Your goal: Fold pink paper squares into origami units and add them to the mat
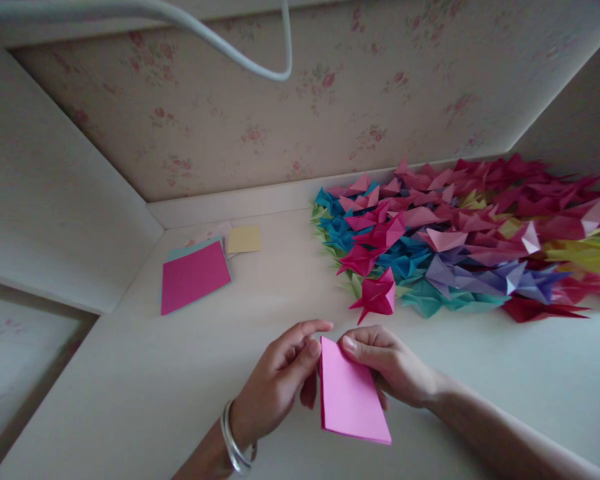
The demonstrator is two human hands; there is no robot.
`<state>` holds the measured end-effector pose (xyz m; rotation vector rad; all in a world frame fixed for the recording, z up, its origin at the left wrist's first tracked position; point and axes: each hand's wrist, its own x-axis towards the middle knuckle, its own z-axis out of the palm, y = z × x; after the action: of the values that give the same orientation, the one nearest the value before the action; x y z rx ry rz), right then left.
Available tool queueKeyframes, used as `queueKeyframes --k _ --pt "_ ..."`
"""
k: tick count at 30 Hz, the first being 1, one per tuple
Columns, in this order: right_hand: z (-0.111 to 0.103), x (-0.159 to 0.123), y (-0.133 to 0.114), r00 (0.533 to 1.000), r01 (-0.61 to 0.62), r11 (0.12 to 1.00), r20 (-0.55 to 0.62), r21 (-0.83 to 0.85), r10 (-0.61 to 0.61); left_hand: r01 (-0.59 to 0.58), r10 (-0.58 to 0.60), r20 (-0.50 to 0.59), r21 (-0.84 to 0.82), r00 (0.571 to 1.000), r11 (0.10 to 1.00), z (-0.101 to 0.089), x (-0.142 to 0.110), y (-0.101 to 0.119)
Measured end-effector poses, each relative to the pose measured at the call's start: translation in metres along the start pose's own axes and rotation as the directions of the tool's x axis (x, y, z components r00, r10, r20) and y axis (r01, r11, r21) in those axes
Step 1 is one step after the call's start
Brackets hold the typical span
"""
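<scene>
A folded sheet of pink paper (354, 397) is held above the white desk, tilted toward me. My right hand (393, 363) grips its upper right edge, thumb on the front and the other fingers behind. Beside the paper's left edge is my left hand (283, 373), with silver bangles on the wrist. Its index finger stretches past the top corner, and its thumb is at or very near the edge. The left fingers are apart and do not pinch the paper. Just beyond my hands lies a magenta origami piece (377, 295) with pointed ends.
Many folded paper pieces (460, 240) in pink, blue, purple, green and yellow cover the desk's back right. At the left lie magenta paper sheets (195, 279) over light blue ones, next to a yellow square (245, 239). A white cable (230, 50) hangs before the floral wall (280, 120).
</scene>
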<state>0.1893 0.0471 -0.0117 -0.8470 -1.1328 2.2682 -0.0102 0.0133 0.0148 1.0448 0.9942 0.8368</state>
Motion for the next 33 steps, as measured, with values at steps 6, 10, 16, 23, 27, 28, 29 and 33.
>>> queueKeyframes --k 6,10,16,23,27,28,29,33 --pt "0.007 -0.002 -0.007 1.0 0.002 0.977 -0.03 0.215 0.005 -0.015 0.015 -0.001 -0.059 1.0 0.998 -0.003 -0.001 0.0" --pt "0.008 -0.002 -0.008 0.999 0.005 0.958 -0.039 0.286 0.006 -0.032 0.032 0.0 -0.064 0.999 0.997 -0.004 -0.001 -0.001" --pt "0.007 0.001 -0.007 0.994 0.096 0.954 -0.079 0.285 -0.077 -0.003 0.004 0.008 -0.09 1.0 0.996 -0.003 0.0 -0.005" --pt "0.008 -0.002 -0.006 0.997 0.044 0.974 -0.071 0.221 -0.029 -0.002 0.002 -0.005 -0.147 1.0 0.989 -0.003 -0.001 -0.004" --pt "0.006 -0.001 -0.004 0.989 0.048 0.998 -0.145 0.042 -0.041 -0.027 0.029 -0.056 0.035 0.998 0.999 -0.001 0.001 0.001" --pt "0.006 0.0 -0.003 0.984 0.055 0.998 -0.171 -0.023 -0.058 -0.052 0.064 -0.085 0.138 0.994 0.989 0.0 0.002 0.002" --pt "0.006 0.001 -0.003 0.976 0.066 0.994 -0.202 -0.083 -0.081 -0.07 0.1 -0.117 0.238 0.988 0.969 0.001 0.002 0.003" --pt "0.006 -0.001 -0.001 0.89 0.221 0.945 -0.347 -0.241 -0.296 -0.054 0.156 -0.262 0.357 0.952 0.933 0.002 0.003 0.005"
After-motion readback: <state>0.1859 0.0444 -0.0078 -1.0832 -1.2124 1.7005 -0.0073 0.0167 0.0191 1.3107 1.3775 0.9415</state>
